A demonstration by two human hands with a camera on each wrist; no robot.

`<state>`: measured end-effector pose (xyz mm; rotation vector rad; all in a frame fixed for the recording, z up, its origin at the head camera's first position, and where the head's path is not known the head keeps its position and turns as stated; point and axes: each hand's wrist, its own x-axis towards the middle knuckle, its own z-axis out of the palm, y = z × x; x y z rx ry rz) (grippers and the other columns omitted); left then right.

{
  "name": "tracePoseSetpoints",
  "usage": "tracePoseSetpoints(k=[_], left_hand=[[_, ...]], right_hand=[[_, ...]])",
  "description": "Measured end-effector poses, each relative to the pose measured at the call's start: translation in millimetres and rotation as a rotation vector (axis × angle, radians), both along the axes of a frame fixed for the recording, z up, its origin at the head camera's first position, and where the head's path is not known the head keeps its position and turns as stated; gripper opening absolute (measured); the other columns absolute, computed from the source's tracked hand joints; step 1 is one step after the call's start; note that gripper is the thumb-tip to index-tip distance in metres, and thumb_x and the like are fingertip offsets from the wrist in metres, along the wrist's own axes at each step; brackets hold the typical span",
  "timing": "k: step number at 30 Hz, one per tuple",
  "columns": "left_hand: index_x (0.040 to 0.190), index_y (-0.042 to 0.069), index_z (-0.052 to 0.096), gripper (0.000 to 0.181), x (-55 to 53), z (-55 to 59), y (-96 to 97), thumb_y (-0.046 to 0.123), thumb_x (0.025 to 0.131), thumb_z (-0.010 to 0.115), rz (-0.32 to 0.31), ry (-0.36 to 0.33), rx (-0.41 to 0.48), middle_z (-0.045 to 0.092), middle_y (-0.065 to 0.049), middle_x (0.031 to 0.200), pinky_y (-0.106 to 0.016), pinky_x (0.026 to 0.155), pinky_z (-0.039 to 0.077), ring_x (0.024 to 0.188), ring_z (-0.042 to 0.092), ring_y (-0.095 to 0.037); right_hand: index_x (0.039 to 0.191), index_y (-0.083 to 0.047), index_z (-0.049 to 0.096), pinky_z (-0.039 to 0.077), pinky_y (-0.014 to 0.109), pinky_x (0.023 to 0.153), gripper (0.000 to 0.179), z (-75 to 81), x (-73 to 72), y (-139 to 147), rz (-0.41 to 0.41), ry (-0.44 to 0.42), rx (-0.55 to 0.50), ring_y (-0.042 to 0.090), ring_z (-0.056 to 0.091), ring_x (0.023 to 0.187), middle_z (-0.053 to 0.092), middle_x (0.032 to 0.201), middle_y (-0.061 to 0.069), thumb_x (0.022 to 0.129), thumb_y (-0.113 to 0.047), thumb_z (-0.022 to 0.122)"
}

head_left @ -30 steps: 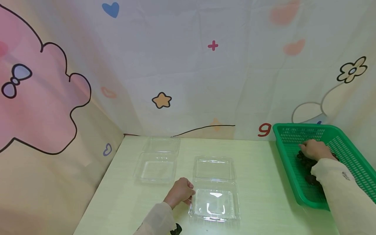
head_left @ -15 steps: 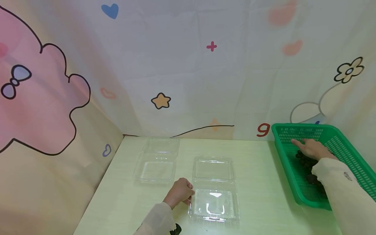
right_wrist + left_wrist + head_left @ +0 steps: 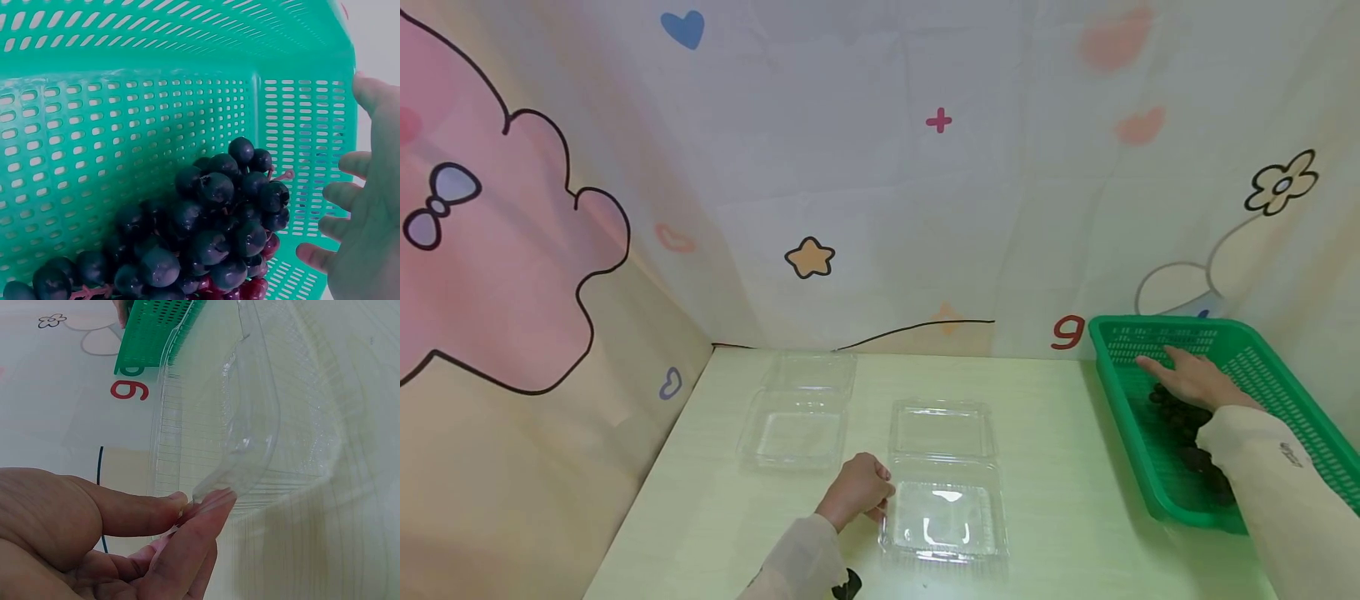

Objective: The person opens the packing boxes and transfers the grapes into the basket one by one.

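With thumb and fingers, my left hand (image 3: 857,490) pinches the left rim of a clear plastic clamshell box (image 3: 943,512) that lies with its lid laid back. The left wrist view shows the box's rim (image 3: 265,425) between thumb and fingertips. Over the green basket (image 3: 1131,450), my right hand (image 3: 1198,379) is spread, fingers apart, holding nothing. Dark grapes (image 3: 206,231) on stems lie below it on the basket floor; in the right wrist view a gap shows between them and the fingers. My sleeve covers some of the grapes in the head view.
A second clear clamshell box (image 3: 797,425), also unfolded, lies behind and left of the first. A printed curtain (image 3: 880,192) hangs along the back edge of the pale table (image 3: 1045,483). Something dark (image 3: 847,585) shows beneath my left sleeve.
My right hand has gone from curled fingers to spread ones above the grapes. My left hand has stayed on the box's rim. The view has shifted slightly.
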<state>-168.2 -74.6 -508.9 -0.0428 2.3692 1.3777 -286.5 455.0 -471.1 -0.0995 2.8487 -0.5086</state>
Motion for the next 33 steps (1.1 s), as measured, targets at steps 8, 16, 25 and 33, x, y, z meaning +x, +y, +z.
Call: tracePoseSetpoints(k=[8,16,25,33], left_hand=[[0.084,0.000,0.056,0.017,0.0,-1.7,-0.2,-0.012,0.091,0.067,0.005,-0.004,0.004,0.059,-0.011,0.067,-0.028,0.052,0.059,0.052,0.058,-0.014],[0.084,0.000,0.056,0.017,-0.8,-1.2,0.2,-0.011,0.091,0.067,0.004,-0.013,-0.010,0.059,-0.011,0.068,-0.030,0.054,0.059,0.053,0.058,-0.015],[0.084,0.001,0.056,0.017,-1.8,-1.2,1.5,-0.010,0.092,0.068,0.006,-0.013,-0.034,0.060,-0.011,0.069,-0.030,0.056,0.060,0.054,0.060,-0.015],[0.084,0.001,0.056,0.018,-1.3,-0.9,1.8,-0.010,0.091,0.067,0.001,-0.010,-0.025,0.060,-0.011,0.070,-0.031,0.056,0.060,0.054,0.060,-0.015]], right_hand=[[0.150,0.024,0.015,0.019,0.083,0.103,0.095,4.6,3.5,-4,-0.004,0.017,0.015,0.075,0.013,0.131,0.015,0.147,0.054,0.108,-0.060,0.028],[0.154,0.019,0.008,0.010,0.087,0.101,0.094,16.3,7.8,-13,-0.012,0.050,0.007,0.073,0.003,0.136,0.005,0.153,0.050,0.108,-0.061,0.027],[0.152,0.022,0.009,0.017,0.081,0.106,0.089,28.6,22.2,-26,0.029,0.070,-0.028,0.071,0.013,0.136,0.011,0.150,0.053,0.111,-0.054,0.032],[0.153,0.021,0.010,0.021,0.079,0.106,0.087,31.6,34.9,-31,0.033,0.082,-0.054,0.069,0.017,0.136,0.014,0.152,0.051,0.111,-0.051,0.035]])
